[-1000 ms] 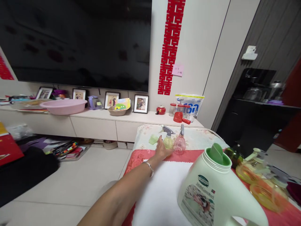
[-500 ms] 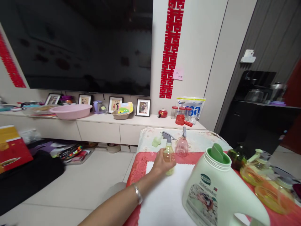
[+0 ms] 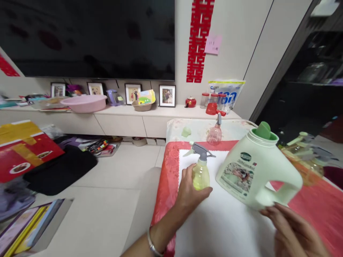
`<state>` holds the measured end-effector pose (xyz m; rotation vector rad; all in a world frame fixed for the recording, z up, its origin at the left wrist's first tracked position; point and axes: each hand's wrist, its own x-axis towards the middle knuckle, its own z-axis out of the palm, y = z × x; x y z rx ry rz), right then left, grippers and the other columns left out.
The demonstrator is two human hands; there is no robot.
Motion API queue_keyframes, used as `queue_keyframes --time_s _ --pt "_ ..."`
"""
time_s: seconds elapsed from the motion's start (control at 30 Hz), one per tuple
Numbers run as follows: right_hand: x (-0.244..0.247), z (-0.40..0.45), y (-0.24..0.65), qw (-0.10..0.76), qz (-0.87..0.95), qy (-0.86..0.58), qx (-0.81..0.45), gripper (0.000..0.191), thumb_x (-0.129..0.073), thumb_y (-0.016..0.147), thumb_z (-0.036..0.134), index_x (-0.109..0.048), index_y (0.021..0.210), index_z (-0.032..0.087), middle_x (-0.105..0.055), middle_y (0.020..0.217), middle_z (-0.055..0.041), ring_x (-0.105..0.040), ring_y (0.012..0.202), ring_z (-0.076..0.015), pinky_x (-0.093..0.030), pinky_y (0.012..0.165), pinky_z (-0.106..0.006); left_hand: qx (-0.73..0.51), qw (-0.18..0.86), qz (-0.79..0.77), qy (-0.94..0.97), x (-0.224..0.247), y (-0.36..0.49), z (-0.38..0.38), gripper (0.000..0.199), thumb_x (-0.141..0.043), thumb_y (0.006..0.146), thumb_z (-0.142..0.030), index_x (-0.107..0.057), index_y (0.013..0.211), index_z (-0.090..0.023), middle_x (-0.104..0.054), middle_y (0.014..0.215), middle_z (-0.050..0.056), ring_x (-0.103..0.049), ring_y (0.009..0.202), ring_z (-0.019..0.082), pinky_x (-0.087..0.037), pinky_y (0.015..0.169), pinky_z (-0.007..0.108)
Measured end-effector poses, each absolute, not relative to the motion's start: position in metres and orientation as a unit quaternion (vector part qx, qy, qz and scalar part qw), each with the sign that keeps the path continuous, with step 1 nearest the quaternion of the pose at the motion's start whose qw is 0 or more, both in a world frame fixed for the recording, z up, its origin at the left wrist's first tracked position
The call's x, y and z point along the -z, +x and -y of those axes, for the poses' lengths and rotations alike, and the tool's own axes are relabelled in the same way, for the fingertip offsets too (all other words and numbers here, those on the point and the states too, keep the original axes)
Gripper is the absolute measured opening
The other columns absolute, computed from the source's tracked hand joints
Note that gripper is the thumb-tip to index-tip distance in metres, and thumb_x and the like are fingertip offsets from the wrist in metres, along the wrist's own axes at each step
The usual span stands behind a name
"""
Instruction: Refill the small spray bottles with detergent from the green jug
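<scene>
My left hand (image 3: 191,189) is closed around the body of a small yellow spray bottle (image 3: 201,175) with a grey trigger head, held upright above the white sheet (image 3: 222,223). My right hand (image 3: 297,228) has come in at lower right; its fingers are bent and slightly apart, with nothing visible in them. Its fingertips are nearest to the lower edge of a large pale green detergent jug (image 3: 241,171), which has a green cap (image 3: 263,130) set in its mouth. Beyond stand a pink spray bottle (image 3: 214,134) and a light green piece (image 3: 186,131).
A red cloth (image 3: 171,171) covers the table under the sheet. Several yellow spray bottles (image 3: 312,167) stand behind the jug at right. Along the wall, a white cabinet (image 3: 122,123) bears a pink basin (image 3: 84,104) and picture frames. A red box (image 3: 29,150) lies at left.
My left hand has brought the yellow spray bottle nearer and lower, turning its head sideways. My right hand has come into view. The camera has tilted down.
</scene>
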<state>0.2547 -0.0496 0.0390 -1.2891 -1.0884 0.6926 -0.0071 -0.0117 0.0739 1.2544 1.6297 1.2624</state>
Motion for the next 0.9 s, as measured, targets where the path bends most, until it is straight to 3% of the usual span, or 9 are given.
queue_keyframes --time_s 0.07,0.13,0.27,0.4,0.7,0.9 --pt "-0.055 0.052 0.213 0.584 0.556 -0.516 -0.290 0.047 -0.078 0.085 0.051 -0.069 0.115 0.016 -0.068 0.109 -0.0110 -0.069 0.097 -0.0253 -0.062 0.082 -0.031 -0.501 0.340 -0.623 0.495 -0.070 -0.004 0.011 0.085 -0.083 0.059 -0.022 -0.048 0.137 -0.021 -0.055 0.129 0.012 -0.056 0.119 0.029 -0.047 0.105 0.041" --pt "-0.068 0.047 0.175 0.556 0.619 -0.482 -0.275 0.039 -0.070 0.090 0.051 -0.072 0.108 0.017 -0.068 0.110 -0.0093 -0.068 0.098 -0.0229 -0.061 0.088 -0.032 -0.514 0.327 -0.605 0.512 -0.065 -0.001 0.011 0.086 -0.084 0.059 -0.022 -0.046 0.137 -0.022 -0.057 0.131 0.012 -0.056 0.123 0.030 -0.047 0.106 0.041" --pt "-0.078 0.026 0.129 0.570 0.600 -0.466 -0.314 0.046 -0.069 0.091 0.053 -0.068 0.120 0.017 -0.063 0.125 -0.0103 -0.063 0.116 -0.0253 -0.053 0.106 -0.044 -0.534 0.323 -0.576 0.529 -0.057 0.000 0.014 0.084 -0.085 0.064 -0.031 -0.044 0.137 -0.022 -0.062 0.132 0.011 -0.060 0.124 0.030 -0.049 0.106 0.040" --pt "-0.076 0.006 0.106 0.586 0.559 -0.446 -0.381 0.058 -0.075 0.086 0.053 -0.061 0.128 0.015 -0.058 0.132 -0.0118 -0.059 0.123 -0.0254 -0.048 0.113 -0.045 -0.552 0.300 -0.583 0.516 -0.055 0.001 0.015 0.079 -0.084 0.067 -0.034 -0.047 0.135 -0.022 -0.063 0.131 0.011 -0.063 0.120 0.030 -0.050 0.103 0.040" --pt "-0.089 -0.016 0.086 0.587 0.552 -0.457 -0.376 0.049 -0.081 0.080 0.052 -0.061 0.103 0.013 -0.067 0.107 -0.0091 -0.066 0.102 -0.0211 -0.055 0.094 -0.032 -0.552 0.289 -0.586 0.517 -0.055 0.000 0.015 0.082 -0.088 0.064 -0.037 -0.046 0.133 -0.022 -0.064 0.130 0.014 -0.063 0.121 0.032 -0.050 0.103 0.044" --pt "-0.089 -0.024 0.084 0.582 0.571 -0.453 -0.360 0.050 -0.084 0.075 0.051 -0.060 0.096 0.013 -0.067 0.101 -0.0076 -0.066 0.098 -0.0198 -0.055 0.088 -0.029 -0.564 0.297 -0.579 0.508 -0.053 -0.001 0.015 0.082 -0.087 0.064 -0.037 -0.045 0.132 -0.021 -0.063 0.129 0.015 -0.062 0.121 0.033 -0.050 0.104 0.046"
